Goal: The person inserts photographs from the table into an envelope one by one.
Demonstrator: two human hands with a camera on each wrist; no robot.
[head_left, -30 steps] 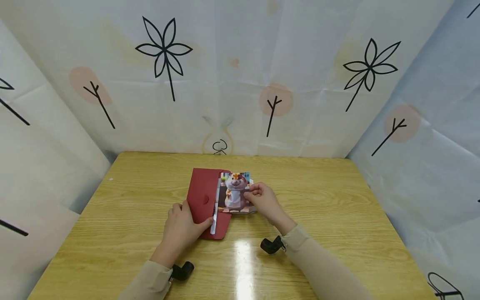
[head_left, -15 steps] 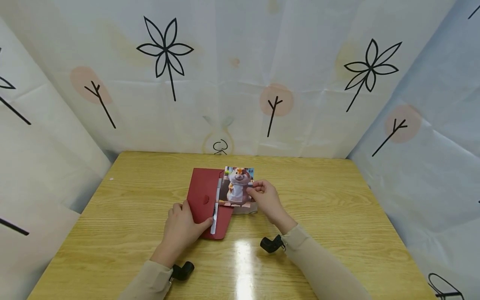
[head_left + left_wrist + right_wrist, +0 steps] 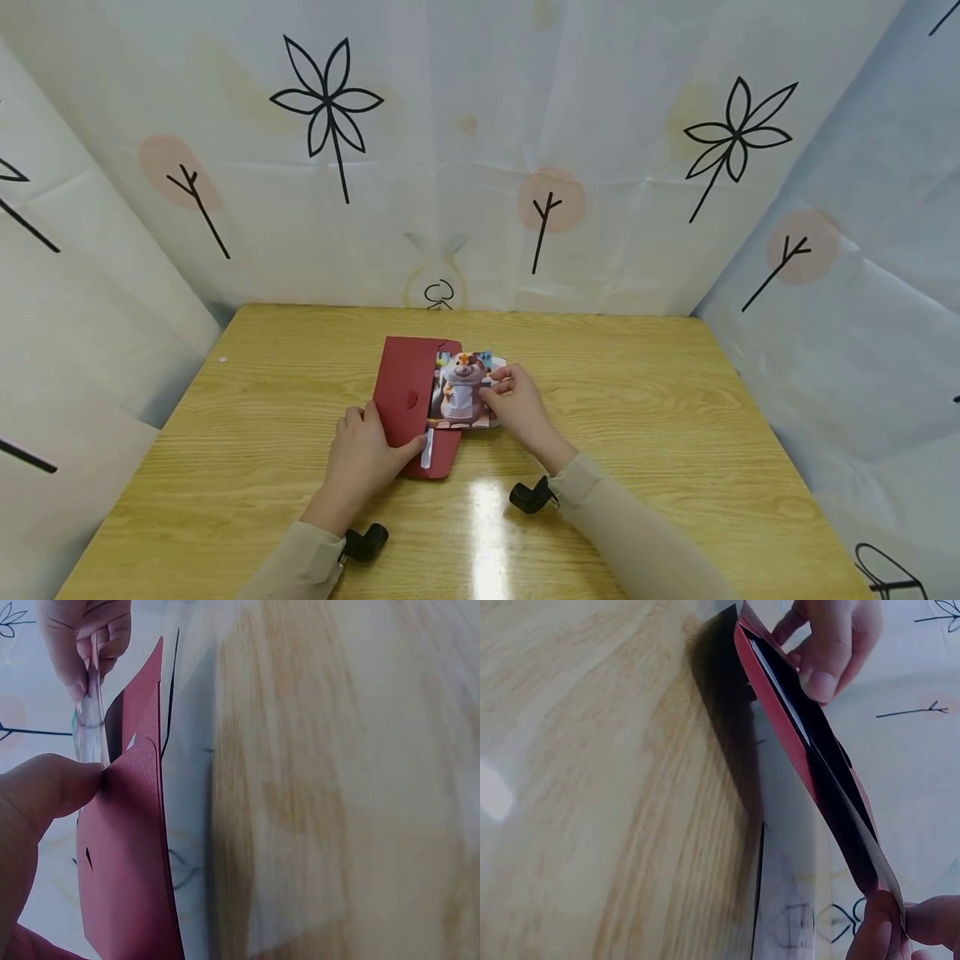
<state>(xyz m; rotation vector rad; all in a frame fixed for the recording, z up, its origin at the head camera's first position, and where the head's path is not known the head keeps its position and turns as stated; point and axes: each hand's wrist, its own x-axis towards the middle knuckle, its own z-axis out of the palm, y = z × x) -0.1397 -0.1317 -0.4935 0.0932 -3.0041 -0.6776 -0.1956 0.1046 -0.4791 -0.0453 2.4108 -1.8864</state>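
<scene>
A red envelope (image 3: 401, 375) is gripped by my left hand (image 3: 366, 446), its thumb at the opening along the right side. My right hand (image 3: 519, 407) pinches the right edge of a picture card (image 3: 461, 390) showing a hamster in a white apron. The card's left edge is at the envelope's mouth, overlapping its flap in the head view. In the left wrist view the left thumb (image 3: 64, 782) presses on the envelope beside the card, which appears nearly edge-on. The right wrist view shows the envelope's mouth gaping, with a dark interior; right fingers (image 3: 889, 926) pinch at the lower end.
A pale sheet edge (image 3: 427, 450) shows at the envelope's mouth below the card. The wooden table (image 3: 637, 400) lies under both hands, with a patterned cloth (image 3: 450, 150) behind it and at the sides. Black wrist cameras (image 3: 531, 496) hang at both cuffs.
The right hand first raised the card up and right, then brought it down and left against the envelope's mouth. The left hand and envelope have stayed in place.
</scene>
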